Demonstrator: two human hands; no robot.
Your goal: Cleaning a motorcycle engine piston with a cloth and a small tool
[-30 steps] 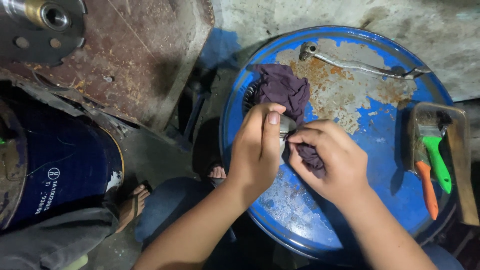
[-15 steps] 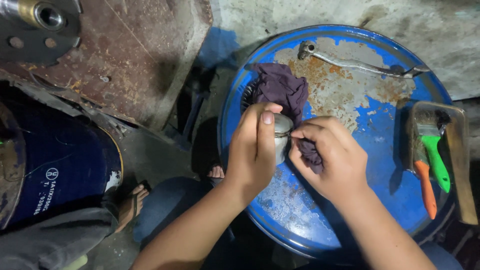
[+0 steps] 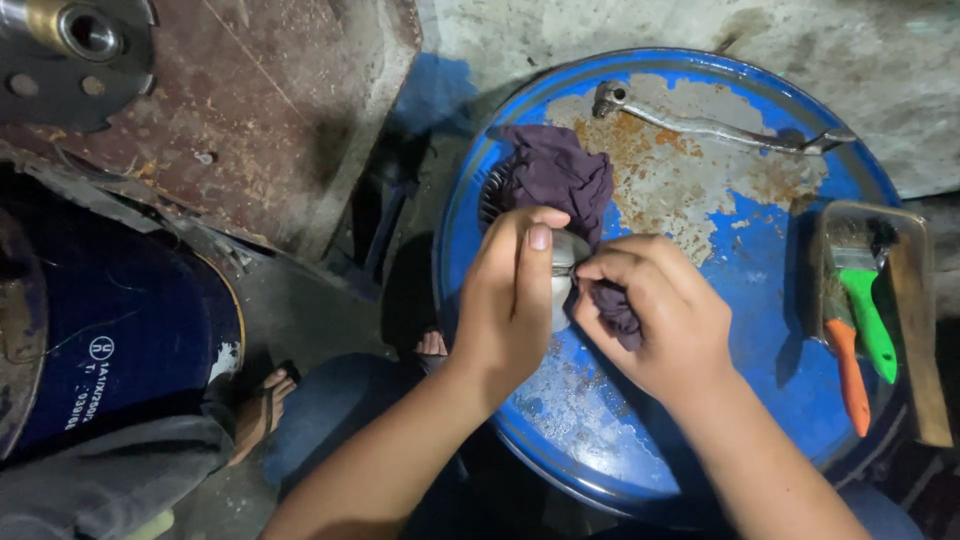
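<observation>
Both hands sit over the middle of the blue drum lid (image 3: pixel 760 300). My left hand (image 3: pixel 515 300) is closed around a small metal part (image 3: pixel 562 262), now turned more upright than a second ago. My right hand (image 3: pixel 655 315) pinches the purple rag (image 3: pixel 560 175) against it, wiping, I think; it's mostly hidden.

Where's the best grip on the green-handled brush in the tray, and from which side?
Probably the green handle, taken from above. The green-handled brush lies flat in the wooden tray, bristles toward the far end, handle end toward the person. An orange-handled brush lies close on its left, so fingers should pinch across the handle's lower half.
</observation>
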